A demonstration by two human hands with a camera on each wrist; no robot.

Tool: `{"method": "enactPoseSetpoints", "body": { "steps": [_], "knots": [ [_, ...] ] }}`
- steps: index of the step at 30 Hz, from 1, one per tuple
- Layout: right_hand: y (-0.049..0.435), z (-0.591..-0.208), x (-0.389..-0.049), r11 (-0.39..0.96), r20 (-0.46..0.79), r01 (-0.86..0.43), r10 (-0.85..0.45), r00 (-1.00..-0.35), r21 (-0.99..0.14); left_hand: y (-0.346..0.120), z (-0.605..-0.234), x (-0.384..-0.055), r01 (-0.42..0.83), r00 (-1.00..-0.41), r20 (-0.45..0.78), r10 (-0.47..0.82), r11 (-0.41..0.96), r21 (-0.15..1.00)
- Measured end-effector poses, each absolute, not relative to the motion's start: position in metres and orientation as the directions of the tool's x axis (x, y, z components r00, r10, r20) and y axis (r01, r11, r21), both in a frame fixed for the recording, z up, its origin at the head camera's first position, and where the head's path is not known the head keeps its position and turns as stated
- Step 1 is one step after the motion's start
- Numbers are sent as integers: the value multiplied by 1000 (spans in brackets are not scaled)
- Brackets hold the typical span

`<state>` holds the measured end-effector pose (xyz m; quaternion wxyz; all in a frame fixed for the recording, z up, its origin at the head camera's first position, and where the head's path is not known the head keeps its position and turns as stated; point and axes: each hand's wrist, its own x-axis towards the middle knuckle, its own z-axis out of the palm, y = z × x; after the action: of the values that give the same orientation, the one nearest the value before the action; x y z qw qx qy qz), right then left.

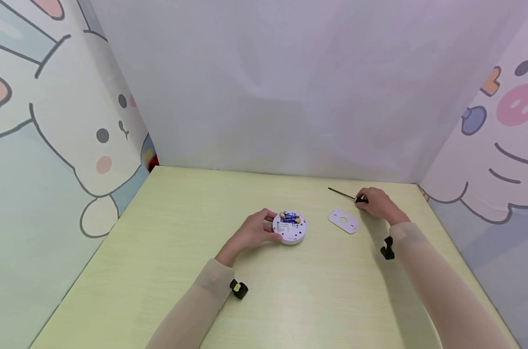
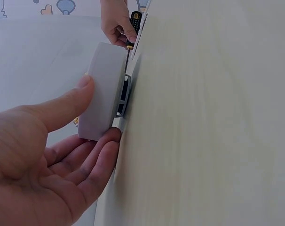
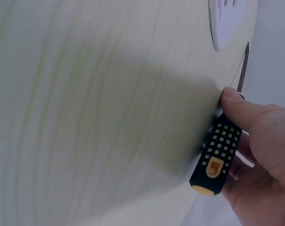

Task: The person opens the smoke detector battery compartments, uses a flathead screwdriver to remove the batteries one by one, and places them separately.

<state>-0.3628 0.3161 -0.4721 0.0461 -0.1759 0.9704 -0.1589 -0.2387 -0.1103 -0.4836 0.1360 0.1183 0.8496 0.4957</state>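
Note:
My left hand (image 1: pixel 256 230) grips a round white smoke detector (image 1: pixel 290 233) by its left edge, thumb on the near side and fingers round the far side. Its back faces up, with blue and yellow batteries (image 1: pixel 289 218) and a printed label showing. In the left wrist view the detector (image 2: pixel 102 89) appears edge-on, a slotted part facing the table. Over to the right, my right hand (image 1: pixel 375 201) holds a screwdriver (image 3: pixel 217 153) by its black and yellow dotted handle, thumb near the shaft. The shaft points left and away. A white mounting plate (image 1: pixel 343 221) lies between the hands.
The pale yellow wooden table (image 1: pixel 159 252) extends under both arms. A whitish sheet (image 1: pixel 268 87) hangs behind it, and cartoon-printed panels (image 1: pixel 85 126) stand at the left and right sides. Small black devices (image 1: pixel 239 289) sit at both wrists.

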Motion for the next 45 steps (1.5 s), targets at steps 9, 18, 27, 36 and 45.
{"method": "enactPoseSetpoints", "body": {
  "steps": [9,18,27,36,45],
  "knots": [
    [314,-469,-360,882,-43,-338,-371,-928,-328,-110,-483,-237,72,-937,-109,332,486,871],
    [305,-453,-355,873,21,-404,-415,-910,-271,-110,-483,-238,75,-938,-105,329,490,869],
    [266,-423,-336,816,109,-514,-505,-856,-264,-109,-483,-238,65,-939,-112,325,488,870],
    [208,-399,-309,713,198,-662,-632,-749,-229,-110,-483,-239,67,-938,-111,329,484,872],
    [161,-394,-280,688,138,-692,-681,-720,-219,-110,-481,-238,63,-936,-112,334,471,880]
  ]
}}
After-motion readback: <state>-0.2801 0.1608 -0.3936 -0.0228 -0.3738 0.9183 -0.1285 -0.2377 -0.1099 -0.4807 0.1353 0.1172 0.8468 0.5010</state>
